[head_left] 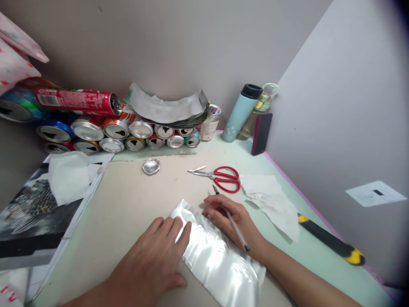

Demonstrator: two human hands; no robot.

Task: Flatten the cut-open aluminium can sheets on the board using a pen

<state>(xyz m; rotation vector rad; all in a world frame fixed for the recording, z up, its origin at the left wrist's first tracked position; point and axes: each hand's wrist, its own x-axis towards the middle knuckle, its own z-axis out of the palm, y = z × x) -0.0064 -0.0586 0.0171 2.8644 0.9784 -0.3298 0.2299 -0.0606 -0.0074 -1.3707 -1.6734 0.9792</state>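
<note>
A shiny silver metal sheet (212, 260), creased in places, lies at a slant on a beige board (128, 204) in front of me. My left hand (156, 251) rests flat with its fingertips on the sheet's left edge, thumb apart. At the opposite edge, my right hand (234, 217) grips a clear-barrelled pen (236, 230), its tip pointing away from me, up off the sheet. Beyond the right hand are red-handled scissors (220, 177), lying with blades apart and a small silver sliver (200, 169) beside them. A round can bottom (151, 166) sits farther left on the board.
Stacked drink cans (111, 128) line the back wall, with curved metal sheets (166, 106) on top. A pen holder (211, 123), a blue tumbler (241, 113) and a phone (262, 133) stand to their right. White tissue (275, 204) and a black-yellow handle (330, 238) lie at right.
</note>
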